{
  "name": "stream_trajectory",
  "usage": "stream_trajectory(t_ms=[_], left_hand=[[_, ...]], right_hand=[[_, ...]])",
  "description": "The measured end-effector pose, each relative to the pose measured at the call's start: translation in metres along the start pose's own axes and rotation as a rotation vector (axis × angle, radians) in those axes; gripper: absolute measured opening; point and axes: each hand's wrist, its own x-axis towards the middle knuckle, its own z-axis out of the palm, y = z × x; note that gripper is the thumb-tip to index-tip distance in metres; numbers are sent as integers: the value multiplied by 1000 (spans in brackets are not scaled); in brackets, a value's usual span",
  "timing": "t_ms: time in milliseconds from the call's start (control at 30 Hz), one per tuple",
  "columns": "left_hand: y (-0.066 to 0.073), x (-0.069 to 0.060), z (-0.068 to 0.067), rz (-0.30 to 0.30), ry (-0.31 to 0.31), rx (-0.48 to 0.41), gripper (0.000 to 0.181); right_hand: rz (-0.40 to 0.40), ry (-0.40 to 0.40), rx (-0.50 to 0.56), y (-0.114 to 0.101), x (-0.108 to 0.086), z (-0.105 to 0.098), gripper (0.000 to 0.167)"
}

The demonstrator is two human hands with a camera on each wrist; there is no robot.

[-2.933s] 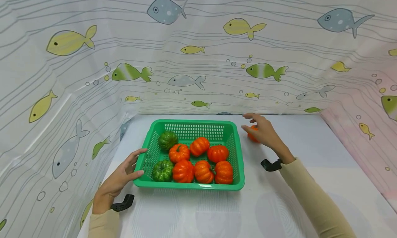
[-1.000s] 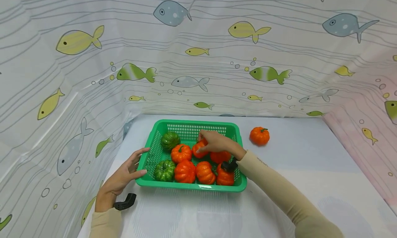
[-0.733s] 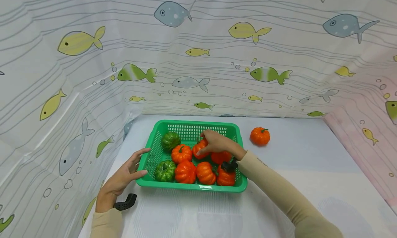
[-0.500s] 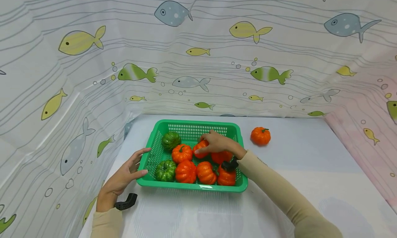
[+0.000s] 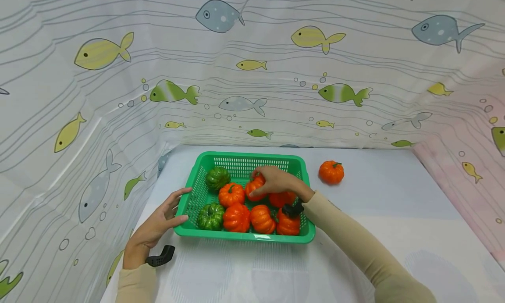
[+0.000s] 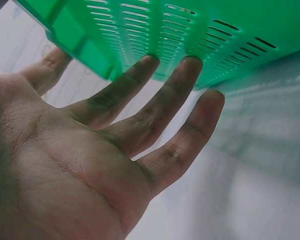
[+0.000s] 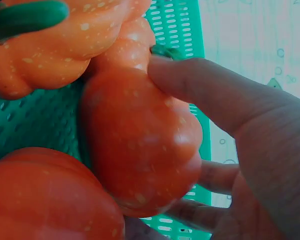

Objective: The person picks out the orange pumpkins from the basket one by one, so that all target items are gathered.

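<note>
A green plastic basket (image 5: 244, 236) holds several orange pumpkins and two green pumpkins (image 5: 218, 179) (image 5: 211, 216). Inside it, my right hand (image 5: 278, 181) grips a small orange pumpkin (image 5: 254, 190) near the back middle. In the right wrist view, the thumb lies on top of that pumpkin (image 7: 140, 140) by its green stem, with fingers around the far side. My left hand (image 5: 154, 224) is at the basket's left side, its fingers spread. The left wrist view shows the fingertips (image 6: 192, 65) up against the slotted wall (image 6: 215, 35).
One orange pumpkin (image 5: 331, 172) stands on the white table (image 5: 386, 184), right of the basket. Other orange pumpkins, such as the front one (image 5: 236, 218), lie close around the gripped one. A fish-patterned curtain (image 5: 284, 132) rises behind the table.
My right hand has left the orange pumpkin on the table, moved left into the basket and taken hold of another there. My left hand has stayed at the basket's side.
</note>
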Motion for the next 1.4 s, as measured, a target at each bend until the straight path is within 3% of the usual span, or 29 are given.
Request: stream_trajectory(t_ms=[433, 800, 1400], left_hand=[[-3, -1, -1, -12, 3, -22, 74], [-3, 0, 0, 19, -4, -22, 73], [-1, 0, -1, 20, -4, -26, 73]], right_hand=[[9, 112, 89, -9, -15, -6, 73], [-24, 226, 113, -4, -33, -16, 78], [22, 328, 227, 23, -70, -35, 80]])
